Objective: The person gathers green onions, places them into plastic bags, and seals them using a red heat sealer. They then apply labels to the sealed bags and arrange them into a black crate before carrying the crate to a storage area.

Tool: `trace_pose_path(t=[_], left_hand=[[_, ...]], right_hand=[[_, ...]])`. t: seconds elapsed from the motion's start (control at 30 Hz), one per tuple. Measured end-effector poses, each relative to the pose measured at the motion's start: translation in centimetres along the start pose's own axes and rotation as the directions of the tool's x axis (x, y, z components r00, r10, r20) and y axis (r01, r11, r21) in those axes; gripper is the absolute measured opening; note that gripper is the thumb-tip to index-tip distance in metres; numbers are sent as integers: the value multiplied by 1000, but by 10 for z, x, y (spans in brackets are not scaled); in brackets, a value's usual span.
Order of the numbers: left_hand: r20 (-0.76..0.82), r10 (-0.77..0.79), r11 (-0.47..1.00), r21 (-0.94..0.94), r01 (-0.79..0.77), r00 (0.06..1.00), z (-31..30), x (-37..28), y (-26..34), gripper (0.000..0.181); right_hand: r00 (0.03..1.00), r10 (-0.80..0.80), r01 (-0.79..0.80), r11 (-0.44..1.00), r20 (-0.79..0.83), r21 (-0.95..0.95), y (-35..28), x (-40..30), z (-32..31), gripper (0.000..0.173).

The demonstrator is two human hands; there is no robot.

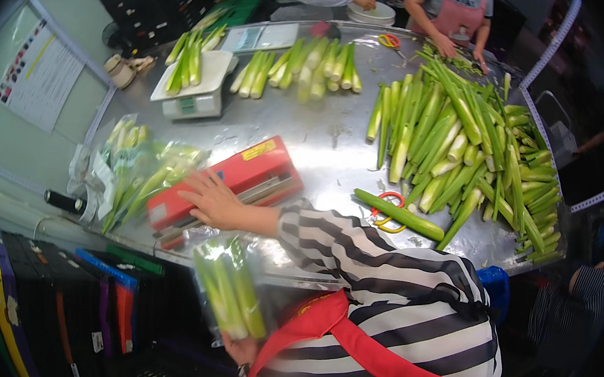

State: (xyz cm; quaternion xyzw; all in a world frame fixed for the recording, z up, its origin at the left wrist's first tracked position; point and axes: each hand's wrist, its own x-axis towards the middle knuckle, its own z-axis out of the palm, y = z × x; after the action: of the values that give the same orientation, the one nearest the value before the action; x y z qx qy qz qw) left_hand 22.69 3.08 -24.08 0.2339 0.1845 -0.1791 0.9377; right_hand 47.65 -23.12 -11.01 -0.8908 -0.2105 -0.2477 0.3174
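Note:
Low in front of my body, my left hand (240,349) holds the bottom of a clear plastic bag (231,291) of thick green-and-white vegetable stalks. The bag's upper end lies at the lower edge of a red bag sealer (226,181) on the metal table. My right hand (214,202) rests on top of the sealer, fingers spread, gripping nothing. Several filled clear bags (159,169) lie just left of the sealer. Whether the bag's mouth is inside the sealer's slot cannot be made out.
A large heap of stalks (459,143) covers the table's right side, with red-and-yellow scissors (390,225) partly under one stalk. A white scale (193,96) bears stalks; trimmed bundles (313,69) lie beyond. Two people (460,18) work at the far edge. Stacked crates (52,295) stand lower left.

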Motion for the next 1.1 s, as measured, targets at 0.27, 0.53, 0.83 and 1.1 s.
trace_pose_path(t=[0.27, 0.53, 0.83, 1.1], left_hand=[[-140, 388, 888, 320, -329, 911, -35, -11, 46, 60], [194, 742, 380, 666, -642, 641, 85, 73, -4, 61], [323, 626, 419, 628, -656, 710, 149, 115, -51, 61], [328, 611, 431, 626, -650, 721, 162, 118, -58, 62]], right_hand=[[980, 164, -130, 956, -112, 264, 6, -123, -65, 34], [926, 374, -377, 924, 51, 71, -15, -281, -136, 16], [798, 602, -596, 794, 19, -115, -40, -367, -172, 33], [754, 656, -638, 745, 38, -196, -44, -366, -169, 38]])
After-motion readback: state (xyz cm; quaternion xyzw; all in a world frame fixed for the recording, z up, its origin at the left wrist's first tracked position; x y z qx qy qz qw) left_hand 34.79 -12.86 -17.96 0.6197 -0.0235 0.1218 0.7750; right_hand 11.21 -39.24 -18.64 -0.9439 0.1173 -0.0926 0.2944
